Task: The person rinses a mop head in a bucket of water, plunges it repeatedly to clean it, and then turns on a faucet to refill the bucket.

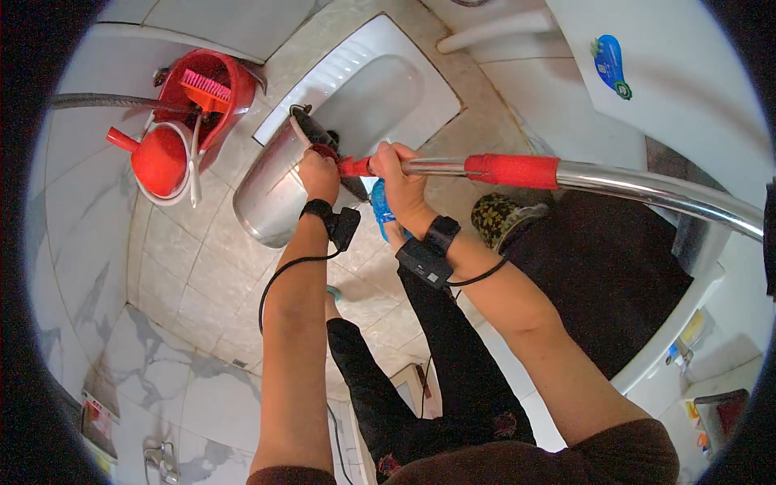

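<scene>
A long pole [638, 184] with a shiny metal shaft and red sections runs from the centre out to the right edge. My right hand [402, 182] is closed around its shaft beside a red section. My left hand [319, 174] is closed at the pole's red left end, over the mouth of a stainless-steel bin [267, 198]. That bin looks tilted, with its dark opening toward the right. What lies inside it, and whatever is on the pole's far end, is hidden. Below my right hand shows a blue slipper [381, 208] on my foot.
A white squat toilet [356, 101] is set in the tiled floor beyond the bin. At left stand a red bucket [242, 89] with a pink-bristled brush [206, 89] and a red dipper [162, 162]. A patterned round object [497, 220] and dark cloth [598, 275] lie at right.
</scene>
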`<state>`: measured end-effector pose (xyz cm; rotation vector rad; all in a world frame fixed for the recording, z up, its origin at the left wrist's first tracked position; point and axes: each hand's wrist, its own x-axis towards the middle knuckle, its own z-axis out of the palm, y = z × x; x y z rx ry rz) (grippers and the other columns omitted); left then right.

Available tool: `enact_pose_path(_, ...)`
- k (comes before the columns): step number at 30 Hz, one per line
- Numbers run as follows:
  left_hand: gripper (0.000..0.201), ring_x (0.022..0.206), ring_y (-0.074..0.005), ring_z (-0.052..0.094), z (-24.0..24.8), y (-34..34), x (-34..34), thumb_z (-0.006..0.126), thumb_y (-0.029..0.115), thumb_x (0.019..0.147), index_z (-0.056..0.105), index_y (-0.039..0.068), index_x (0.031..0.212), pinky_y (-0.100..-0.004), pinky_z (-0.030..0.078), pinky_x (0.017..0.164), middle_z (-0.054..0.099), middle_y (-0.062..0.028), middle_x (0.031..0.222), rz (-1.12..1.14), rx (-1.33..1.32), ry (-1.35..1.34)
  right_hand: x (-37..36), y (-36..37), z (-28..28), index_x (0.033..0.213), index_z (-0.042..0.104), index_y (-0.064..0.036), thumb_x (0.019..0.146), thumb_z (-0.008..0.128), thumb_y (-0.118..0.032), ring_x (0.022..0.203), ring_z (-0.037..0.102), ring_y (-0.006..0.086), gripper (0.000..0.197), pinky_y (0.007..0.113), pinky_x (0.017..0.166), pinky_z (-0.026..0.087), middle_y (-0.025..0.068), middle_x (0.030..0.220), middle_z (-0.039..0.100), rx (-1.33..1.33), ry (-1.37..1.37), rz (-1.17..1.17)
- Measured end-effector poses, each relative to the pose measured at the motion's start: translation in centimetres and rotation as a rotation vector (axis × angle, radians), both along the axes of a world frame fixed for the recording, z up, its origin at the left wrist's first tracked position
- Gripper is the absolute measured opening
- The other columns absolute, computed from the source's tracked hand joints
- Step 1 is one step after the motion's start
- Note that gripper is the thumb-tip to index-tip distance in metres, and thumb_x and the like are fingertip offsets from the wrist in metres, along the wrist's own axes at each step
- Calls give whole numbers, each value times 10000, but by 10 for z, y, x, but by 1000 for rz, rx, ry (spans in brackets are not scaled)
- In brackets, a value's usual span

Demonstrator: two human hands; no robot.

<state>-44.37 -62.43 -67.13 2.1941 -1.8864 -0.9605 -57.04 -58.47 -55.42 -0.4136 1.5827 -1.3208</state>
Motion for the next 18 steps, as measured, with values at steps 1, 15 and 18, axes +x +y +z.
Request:
enact_pose_path(1,153,702,-391,574,0,1,0,502,75,681,515,-66,739,-447,463,645,572,-259,715,-32,-9,-28,0,0,0,543,409,-31,827,494,-243,499,355,68,364,241,452,298,-15,510,409,3,0,-3)
enact_pose_path(15,170,714,-387,574,-4,-7,-11,519,88,649,550,-41,755,-443,452,658,577,-245,716,73,69,36,-4,-6,-8,575,433,-36,812,517,-229,510,370,64,317,241,467,312,-18,542,434,-39,5,-89)
enact_pose_path(18,159,719,-385,574,-1,-6,-11,499,78,667,539,-43,763,-441,455,662,579,-242,730,66,75,40,-4,-7,-5,575,410,-43,818,510,-213,517,356,63,313,244,464,298,-32,548,405,-69,-76,-83)
